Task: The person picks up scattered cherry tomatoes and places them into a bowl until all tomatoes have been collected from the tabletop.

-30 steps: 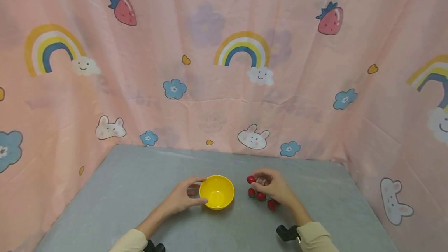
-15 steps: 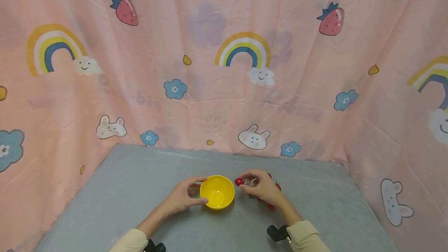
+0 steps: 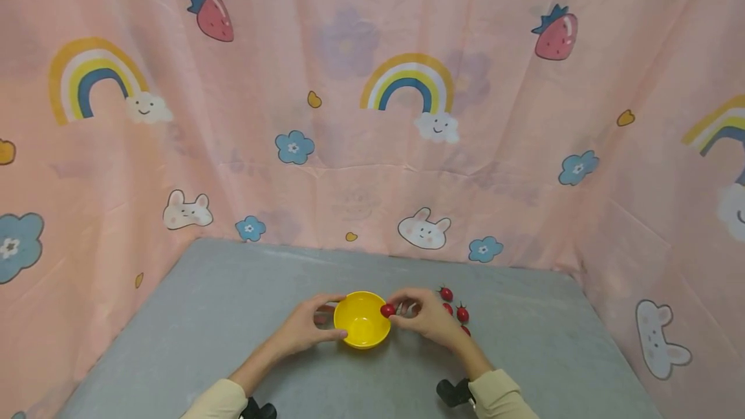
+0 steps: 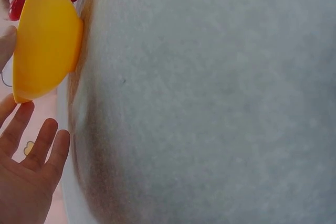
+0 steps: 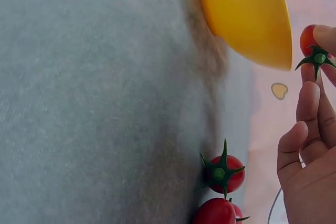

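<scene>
A yellow bowl [image 3: 361, 325] stands on the grey table, and nothing is seen inside it in the head view. My left hand [image 3: 302, 327] holds it from the left, thumb on the near rim and a finger at the far rim; its other fingers stretch out loosely. Between thumb and fingertips my right hand [image 3: 429, 321] pinches a cherry tomato [image 5: 308, 40] with a green calyx. In the head view that tomato is at the bowl's right rim; the right wrist view puts it just above rim level. Other cherry tomatoes [image 3: 462, 314] lie behind the right hand, partly hidden by it.
A grey cloth [image 3: 233, 315] covers the table. Pink curtains [image 3: 326, 199] with printed rainbows, rabbits and flowers hang at the back and both sides. Each wrist carries a black camera mount [image 3: 454, 393] below the sleeve's cuff.
My right hand has moved left with the pinched cherry tomato, from the loose tomatoes to the bowl's right rim. More of the loose tomatoes' right side shows. My left hand and the bowl stay put.
</scene>
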Demonstrator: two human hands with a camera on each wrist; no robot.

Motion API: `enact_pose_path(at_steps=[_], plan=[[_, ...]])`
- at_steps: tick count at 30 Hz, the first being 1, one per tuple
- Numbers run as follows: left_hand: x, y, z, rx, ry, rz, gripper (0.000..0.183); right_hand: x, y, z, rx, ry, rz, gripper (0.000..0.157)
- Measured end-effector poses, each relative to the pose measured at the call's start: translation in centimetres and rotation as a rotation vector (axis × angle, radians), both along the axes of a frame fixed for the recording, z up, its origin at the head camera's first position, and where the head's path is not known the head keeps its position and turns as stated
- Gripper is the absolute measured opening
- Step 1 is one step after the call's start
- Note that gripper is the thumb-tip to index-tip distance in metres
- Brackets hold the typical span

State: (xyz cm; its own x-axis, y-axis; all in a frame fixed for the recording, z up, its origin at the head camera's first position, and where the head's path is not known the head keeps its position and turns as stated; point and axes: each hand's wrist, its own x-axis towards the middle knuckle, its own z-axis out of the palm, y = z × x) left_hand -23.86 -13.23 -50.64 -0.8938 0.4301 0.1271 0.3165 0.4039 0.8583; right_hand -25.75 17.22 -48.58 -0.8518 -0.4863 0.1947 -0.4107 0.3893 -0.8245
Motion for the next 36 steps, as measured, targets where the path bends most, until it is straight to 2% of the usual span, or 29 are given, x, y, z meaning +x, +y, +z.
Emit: enact_pose_path(at_steps=[6,14,21,31,36], plan=[[0.0,0.0,0.0,0.002,0.016,-0.007,0.063,0.0,-0.1,-0.4,0.015,-0.01,0.008,0.02],[0.1,-0.1,0.1,0.012,-0.01,-0.009,0.064,0.0,1.0,-0.3,0.009,-0.026,-0.025,0.024],[0.2,-0.1,0.3,0.067,-0.007,-0.027,0.064,0.1,3.3,-0.2,0.01,-0.004,-0.061,0.027],[0.0,-0.1,0.3,0.042,-0.003,-0.024,0.063,0.4,7.7,-0.6,-0.087,0.048,-0.093,0.025],[0.1,-0.1,0.3,0.028,0.003,-0.021,0.063,0.7,9.6,-0.7,-0.072,0.067,-0.129,0.023]])
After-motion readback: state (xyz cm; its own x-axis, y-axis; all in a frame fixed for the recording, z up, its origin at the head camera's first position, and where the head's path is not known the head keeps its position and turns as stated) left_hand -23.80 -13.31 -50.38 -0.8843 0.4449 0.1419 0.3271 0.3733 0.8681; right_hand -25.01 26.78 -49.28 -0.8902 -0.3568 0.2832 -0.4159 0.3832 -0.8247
